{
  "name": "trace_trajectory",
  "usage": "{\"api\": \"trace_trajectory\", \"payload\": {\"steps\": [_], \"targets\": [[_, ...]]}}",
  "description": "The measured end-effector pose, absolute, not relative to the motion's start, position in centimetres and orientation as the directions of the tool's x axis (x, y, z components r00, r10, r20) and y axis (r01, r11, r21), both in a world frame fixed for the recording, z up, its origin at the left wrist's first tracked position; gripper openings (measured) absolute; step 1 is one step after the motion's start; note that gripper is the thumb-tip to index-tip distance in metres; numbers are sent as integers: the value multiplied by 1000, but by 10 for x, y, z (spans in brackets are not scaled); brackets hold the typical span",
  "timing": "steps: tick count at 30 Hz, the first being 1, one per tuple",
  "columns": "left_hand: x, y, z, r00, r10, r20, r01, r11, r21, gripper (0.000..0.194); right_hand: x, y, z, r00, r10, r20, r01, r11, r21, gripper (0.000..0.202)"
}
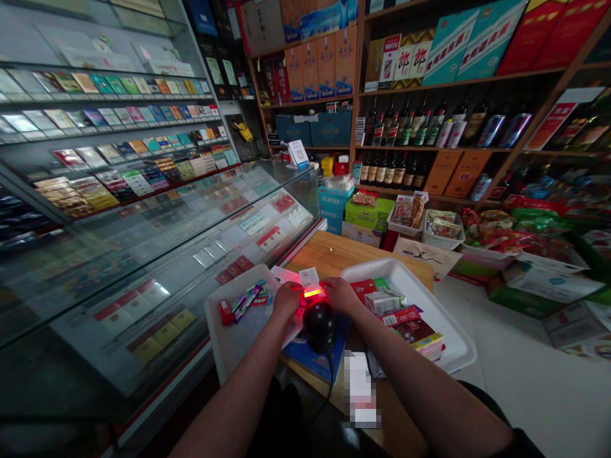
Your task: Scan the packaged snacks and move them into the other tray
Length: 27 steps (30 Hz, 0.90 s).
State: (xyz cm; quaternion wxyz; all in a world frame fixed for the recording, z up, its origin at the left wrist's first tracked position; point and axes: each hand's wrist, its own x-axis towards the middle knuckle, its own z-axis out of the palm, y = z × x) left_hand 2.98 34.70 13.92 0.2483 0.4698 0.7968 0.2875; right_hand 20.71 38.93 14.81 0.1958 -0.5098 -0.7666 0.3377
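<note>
Red light glows between the left hand (287, 300) and the right hand (338, 295), falling on the small white box (309, 277) they hold. The fingers of each hand are nearly closed at its opposite sides; their exact grip is too small to tell. The box is just beyond the black scanner (319, 326), whose cable (331, 372) runs down toward the near side. Under the scanner lies a blue book (334, 357) on the wooden counter (319, 250). To the left, a translucent tray (216, 346) holds a red packet (226, 312) and several slim, colourful packs (249, 301). To the right, a white tray (461, 340) carries a pile of boxes and packets (401, 316). A blurred white item (361, 388) lies near, between the forearms. At far left stands a glass case (205, 254) of cartons; bottles (420, 127) and boxed goods line the far shelves (429, 89).
</note>
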Motion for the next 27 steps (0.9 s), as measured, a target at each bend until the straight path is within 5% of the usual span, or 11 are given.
{"api": "trace_trajectory", "payload": {"steps": [27], "targets": [[137, 354, 180, -300, 954, 11, 540, 160, 826, 9, 310, 357, 195, -105, 988, 113, 621, 154, -769, 41]]}}
